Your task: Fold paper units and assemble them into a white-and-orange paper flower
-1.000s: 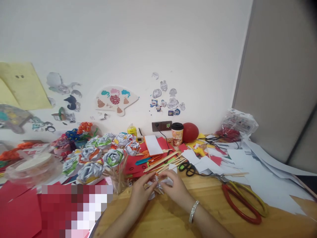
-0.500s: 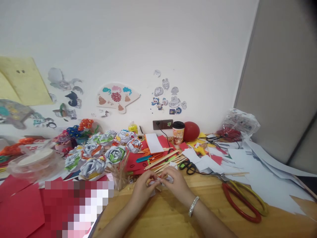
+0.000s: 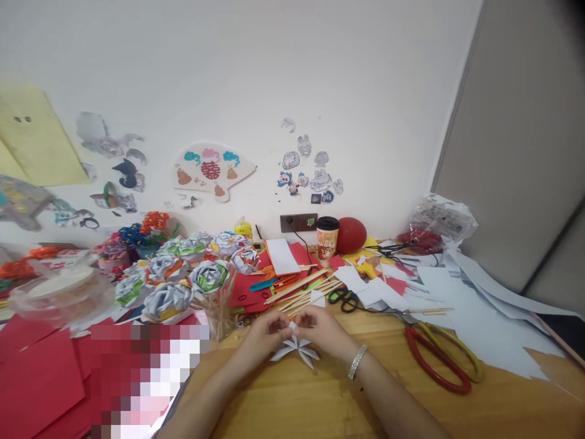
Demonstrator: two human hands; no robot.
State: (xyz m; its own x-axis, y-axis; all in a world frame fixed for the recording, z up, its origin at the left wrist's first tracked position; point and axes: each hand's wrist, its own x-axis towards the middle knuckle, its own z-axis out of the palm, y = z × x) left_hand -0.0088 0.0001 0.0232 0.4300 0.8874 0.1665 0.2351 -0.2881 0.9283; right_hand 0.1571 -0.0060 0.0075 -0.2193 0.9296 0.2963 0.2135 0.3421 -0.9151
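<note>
Your left hand point(image 3: 264, 335) and right hand point(image 3: 323, 331) meet just above the bare pale-wood tabletop point(image 3: 274, 405), both pinching the white star-like piece of folded paper point(image 3: 298, 349) between thumb and fingertips. It sits right in front of you, its narrow upper end in your fingers and its points fanned toward you — a grip that probably steadies the gathered centre without crushing the spread tips. Your curled fingers hide its far side, so I cannot tell how each one presses.

The large scissors with red and yellow handles point(image 3: 411, 339) lie to your right, handles toward you, likely for an easy reach. The clear holder of thin wooden sticks point(image 3: 221, 320) stands near your left hand, seemingly to keep the sticks upright.

Counting: two hands, one folded piece with at least four points showing, one silvery beaded bracelet on your right wrist point(image 3: 358, 361). You have two pairs of scissors, the other small and black-handled point(image 3: 343, 298); one lidded paper cup point(image 3: 328, 241); one red balloon point(image 3: 353, 235); and roughly eight white-and-coloured paper roses point(image 3: 209, 276) — they overlap too much for certainty.
</note>
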